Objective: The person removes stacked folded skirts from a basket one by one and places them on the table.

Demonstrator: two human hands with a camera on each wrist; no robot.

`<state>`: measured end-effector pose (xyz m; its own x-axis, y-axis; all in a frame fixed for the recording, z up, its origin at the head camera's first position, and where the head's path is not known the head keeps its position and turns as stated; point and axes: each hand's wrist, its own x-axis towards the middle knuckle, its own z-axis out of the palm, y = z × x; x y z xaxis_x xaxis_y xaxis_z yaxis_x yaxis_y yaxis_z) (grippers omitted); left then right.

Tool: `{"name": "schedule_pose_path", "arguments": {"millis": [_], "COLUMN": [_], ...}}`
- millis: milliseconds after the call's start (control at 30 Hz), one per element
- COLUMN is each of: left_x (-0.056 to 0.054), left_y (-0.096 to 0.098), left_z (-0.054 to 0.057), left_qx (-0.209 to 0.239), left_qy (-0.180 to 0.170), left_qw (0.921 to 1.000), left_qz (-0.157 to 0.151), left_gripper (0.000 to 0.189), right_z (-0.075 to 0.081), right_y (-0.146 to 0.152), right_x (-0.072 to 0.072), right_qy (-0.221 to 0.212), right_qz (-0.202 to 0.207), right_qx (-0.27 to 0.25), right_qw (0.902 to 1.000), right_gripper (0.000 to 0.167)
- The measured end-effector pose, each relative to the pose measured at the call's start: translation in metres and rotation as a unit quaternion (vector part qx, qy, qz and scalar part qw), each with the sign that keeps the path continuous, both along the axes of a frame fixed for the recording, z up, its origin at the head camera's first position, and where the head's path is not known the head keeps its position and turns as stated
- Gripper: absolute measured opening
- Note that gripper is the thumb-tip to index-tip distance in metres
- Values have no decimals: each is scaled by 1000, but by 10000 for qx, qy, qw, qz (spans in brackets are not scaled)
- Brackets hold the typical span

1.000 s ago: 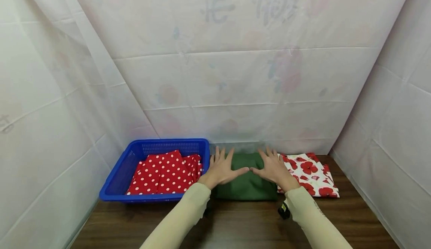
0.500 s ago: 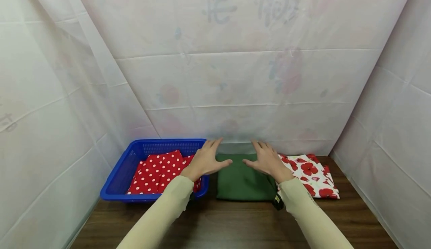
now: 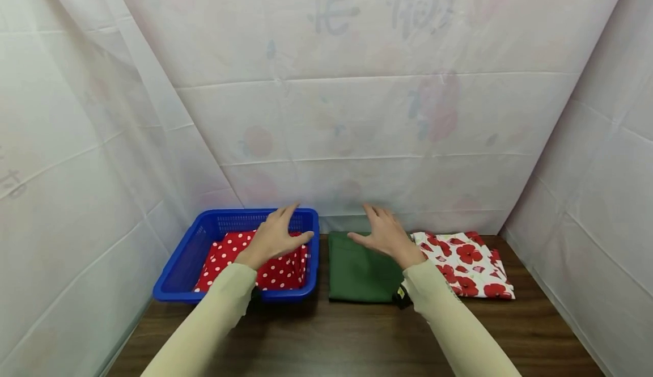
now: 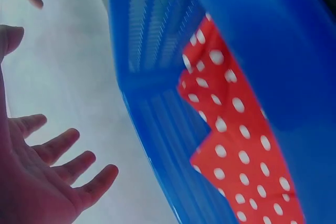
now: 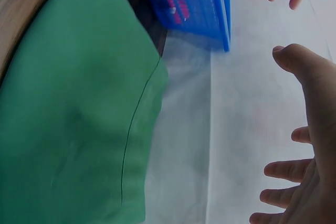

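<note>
My left hand (image 3: 274, 237) hovers over the right part of a blue plastic basket (image 3: 176, 269), its fingers spread and nothing in them. In the basket lies a folded red cloth with white dots (image 3: 280, 273), partly hidden by that hand and sleeve. My right hand (image 3: 386, 235) is held above a folded dark green cloth (image 3: 357, 272), thumb apart from the fingers and holding nothing. The right wrist view shows the green cloth (image 5: 79, 103) lying flat below and beside that hand. To its right lies a folded white cloth with red flowers (image 3: 471, 263).
A brown wood-grain table (image 3: 336, 337) carries the basket and cloths in a row. White sheeting (image 3: 357, 116) hangs close behind them and on both sides. A dark band with a yellow mark (image 3: 402, 296) shows at my right wrist.
Both hands have moved left from over the green cloth, the left one now over the basket. The gap between them has widened. The cloths and basket stay in place.
</note>
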<state>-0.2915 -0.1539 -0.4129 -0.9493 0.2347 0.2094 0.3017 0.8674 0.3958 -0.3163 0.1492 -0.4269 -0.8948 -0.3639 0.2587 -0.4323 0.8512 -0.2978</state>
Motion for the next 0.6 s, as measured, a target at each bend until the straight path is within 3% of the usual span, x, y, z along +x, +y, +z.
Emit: {"name": "schedule_pose_path", "arguments": {"millis": [300, 600], "left_x": [3, 6], "left_y": [-37, -65], "left_z": [0, -8], "left_qx": [-144, -451], "left_qy": [-29, -197], "left_qw": [9990, 9959], "left_qz": [433, 765], "left_gripper": [93, 98], "right_z": [4, 10], "right_y": [-33, -84], "right_x": [-2, 2], "right_qy": [-171, -449], "right_qz": [129, 405], "right_qx": [-266, -760], "right_qw": [9994, 9953], "right_gripper": [97, 100]}}
